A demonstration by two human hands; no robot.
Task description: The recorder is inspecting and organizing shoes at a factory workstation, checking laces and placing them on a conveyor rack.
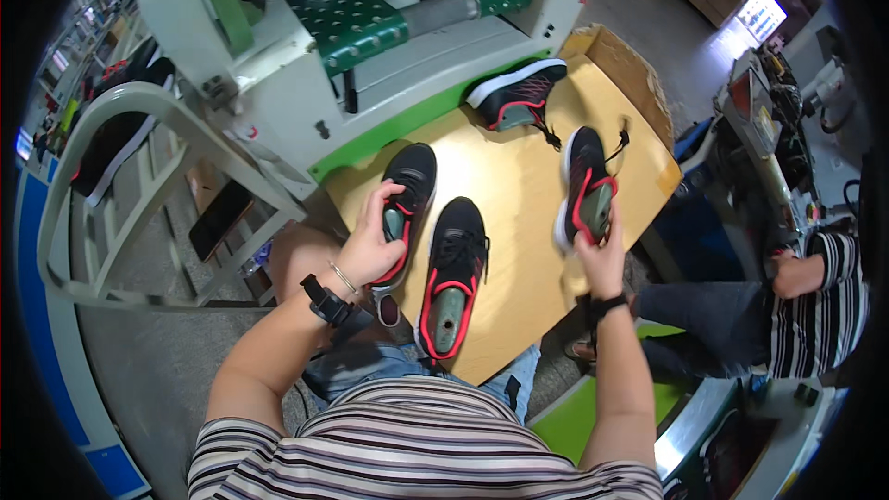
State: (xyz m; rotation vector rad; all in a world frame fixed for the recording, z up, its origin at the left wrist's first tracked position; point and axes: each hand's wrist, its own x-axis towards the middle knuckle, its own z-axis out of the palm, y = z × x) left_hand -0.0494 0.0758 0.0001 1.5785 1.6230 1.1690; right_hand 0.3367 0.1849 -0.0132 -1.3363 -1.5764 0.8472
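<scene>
My left hand (372, 243) is closed around the collar of a black sneaker (413, 171) with red lining at the left edge of the wooden board. Beside it, a second black and red sneaker (456, 255) lies toe away from me, with a grey-green shoe last (448, 319) filling its opening. On the right, my right hand (604, 255) grips the heel end of another sneaker (578, 176), tilted onto its side with the white sole facing left. A fourth sneaker (519, 94) lies on its side at the far edge, untouched by either hand.
The wooden board (523, 250) meets a white machine with a green dotted conveyor belt (347, 23). A pale metal rack (153, 104) stands left, near a phone (220, 219). Cardboard (634, 74) rises behind the board. Another person (815, 306) is at the right.
</scene>
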